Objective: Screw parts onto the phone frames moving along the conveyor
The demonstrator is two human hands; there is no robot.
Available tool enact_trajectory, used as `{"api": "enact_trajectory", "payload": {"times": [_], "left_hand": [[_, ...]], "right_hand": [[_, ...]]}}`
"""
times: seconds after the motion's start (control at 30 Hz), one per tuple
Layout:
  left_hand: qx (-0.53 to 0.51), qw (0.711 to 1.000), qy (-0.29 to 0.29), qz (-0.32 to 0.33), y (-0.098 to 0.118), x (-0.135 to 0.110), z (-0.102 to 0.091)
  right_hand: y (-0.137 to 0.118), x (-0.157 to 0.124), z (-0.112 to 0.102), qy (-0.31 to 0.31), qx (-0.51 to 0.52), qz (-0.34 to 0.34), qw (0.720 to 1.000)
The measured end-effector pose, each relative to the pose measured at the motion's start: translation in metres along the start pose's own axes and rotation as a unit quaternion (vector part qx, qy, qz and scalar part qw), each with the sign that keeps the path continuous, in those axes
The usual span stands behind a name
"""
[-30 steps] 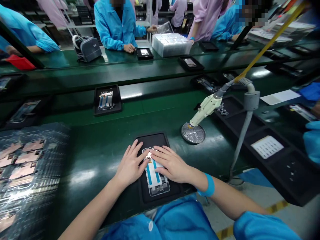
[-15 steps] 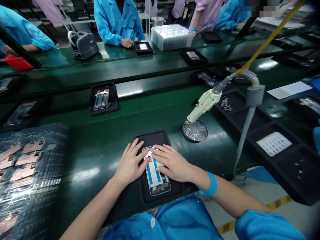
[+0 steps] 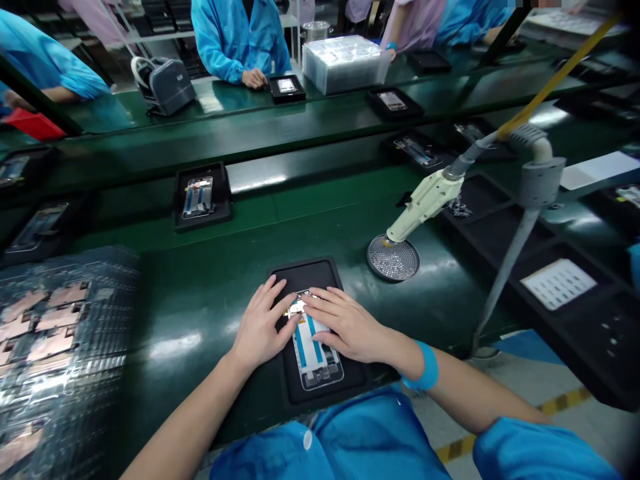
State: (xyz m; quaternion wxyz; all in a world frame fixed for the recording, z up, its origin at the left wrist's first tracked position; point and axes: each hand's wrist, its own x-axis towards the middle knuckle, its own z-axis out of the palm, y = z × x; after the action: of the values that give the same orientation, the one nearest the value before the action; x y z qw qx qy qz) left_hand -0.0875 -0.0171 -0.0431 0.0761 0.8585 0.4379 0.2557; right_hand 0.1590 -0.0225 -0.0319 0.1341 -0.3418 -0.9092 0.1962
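Note:
An opened phone body (image 3: 314, 347) with blue strips along its battery lies in a black tray (image 3: 327, 395) in front of me. My left hand (image 3: 263, 327) lies along its left edge, fingers stretched out, thumb and forefinger at the upper part of the phone. From the right, my right hand (image 3: 350, 327) rests flat across the upper right of the phone with its fingers extended, a blue band on the wrist. Both hands touch the phone without wrapping round it. Some of its upper part is hidden under the fingers.
An electric screwdriver (image 3: 420, 203) hangs over a round perforated screw dish (image 3: 393, 260). Stacked clear plastic trays (image 3: 60, 347) stand at left. Another black tray with a phone (image 3: 203, 197) sits farther back. A compartmented black tray (image 3: 530, 243) lies right. Co-workers in blue (image 3: 240, 40) sit opposite.
The view has shifted slightly, so the screwdriver and right-hand tray appear a little farther right. Both hands keep nearly the same place on the phone.

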Motion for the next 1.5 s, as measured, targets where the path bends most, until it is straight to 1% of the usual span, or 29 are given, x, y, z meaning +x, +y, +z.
{"api": "enact_trajectory", "payload": {"times": [0.13, 0.23, 0.4, 0.57, 0.73, 1.07, 1.23, 1.37, 1.43, 1.47, 1.5], "left_hand": [[0.011, 1.000, -0.014, 0.016, 0.000, 0.000, -0.001], [0.023, 0.999, -0.019, 0.016, 0.000, 0.000, -0.001], [0.022, 0.999, -0.023, 0.007, -0.001, 0.000, -0.002], [0.030, 0.999, -0.044, 0.000, -0.001, 0.000, -0.003], [0.046, 0.998, -0.041, 0.000, 0.000, 0.001, -0.004], [0.105, 0.992, -0.070, -0.028, 0.011, 0.001, -0.009], [0.114, 0.990, -0.081, -0.033, 0.014, 0.002, -0.010], [0.104, 0.990, -0.091, -0.034, 0.012, 0.000, -0.009], [0.088, 0.991, -0.087, -0.044, 0.009, -0.003, -0.007], [0.079, 0.992, -0.081, -0.049, 0.008, -0.005, -0.005], [0.069, 0.993, -0.074, -0.054, 0.007, -0.006, -0.004]], "right_hand": [[0.000, 0.000, 0.001, -0.001, 0.007, 0.002, 1.000], [0.000, 0.000, 0.000, 0.003, 0.010, 0.002, 1.000], [0.000, 0.000, 0.000, 0.004, 0.015, 0.000, 1.000], [0.000, 0.000, 0.001, 0.008, 0.014, -0.001, 1.000], [0.001, 0.000, 0.001, 0.009, 0.014, -0.004, 1.000], [-0.001, 0.000, 0.000, 0.000, 0.002, -0.001, 1.000], [-0.001, 0.000, -0.001, -0.001, 0.008, 0.006, 1.000], [-0.002, 0.002, 0.000, -0.006, 0.013, 0.008, 1.000], [-0.001, 0.002, -0.002, 0.011, 0.032, -0.005, 0.999], [0.000, 0.001, -0.004, 0.036, 0.050, -0.017, 0.998], [0.002, -0.001, -0.007, 0.081, 0.070, -0.025, 0.994]]}}
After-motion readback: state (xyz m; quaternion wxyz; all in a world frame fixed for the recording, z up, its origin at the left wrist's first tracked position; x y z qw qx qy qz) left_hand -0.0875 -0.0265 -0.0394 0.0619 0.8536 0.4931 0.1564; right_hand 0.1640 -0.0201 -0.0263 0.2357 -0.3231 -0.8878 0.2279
